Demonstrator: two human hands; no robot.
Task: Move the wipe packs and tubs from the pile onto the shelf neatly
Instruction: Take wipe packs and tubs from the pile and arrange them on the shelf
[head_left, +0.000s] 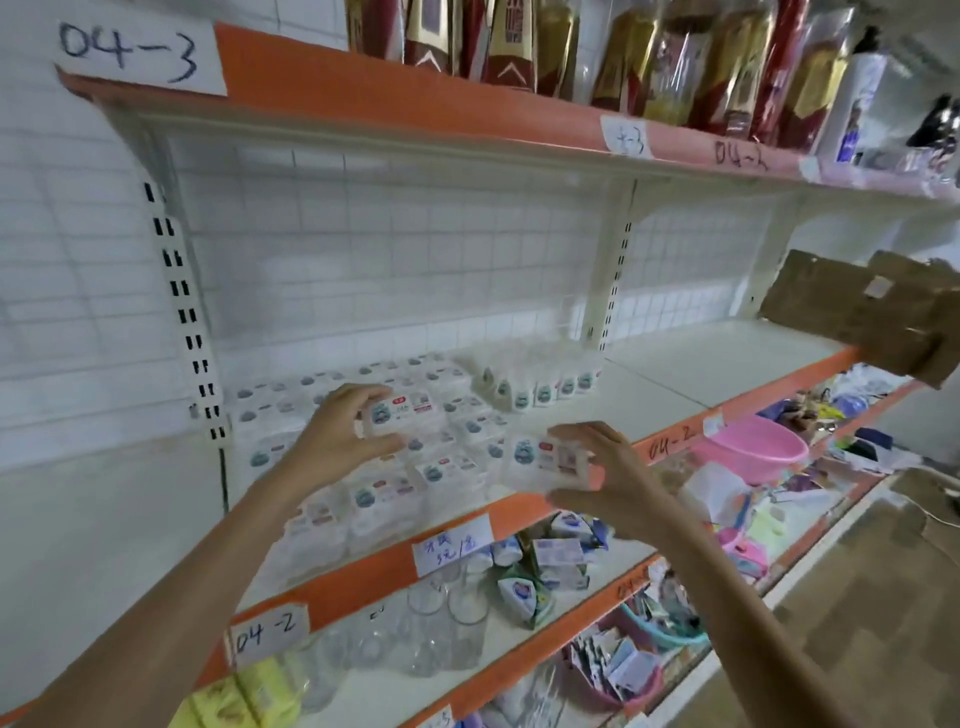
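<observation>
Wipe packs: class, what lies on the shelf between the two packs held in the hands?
In the head view, more stacked packs lie between the left pack and the right pack.

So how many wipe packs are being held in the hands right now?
2. One wipe pack is in the left hand above the stacked packs; another pack is in the right hand near the shelf edge.

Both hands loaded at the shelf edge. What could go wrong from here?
1. The right hand holds its wipe pack right at the orange shelf lip; a slip could drop it onto the glasses below.
2. The left hand carries a pack over the stacked packs; setting it down carelessly may skew the rows.
</observation>
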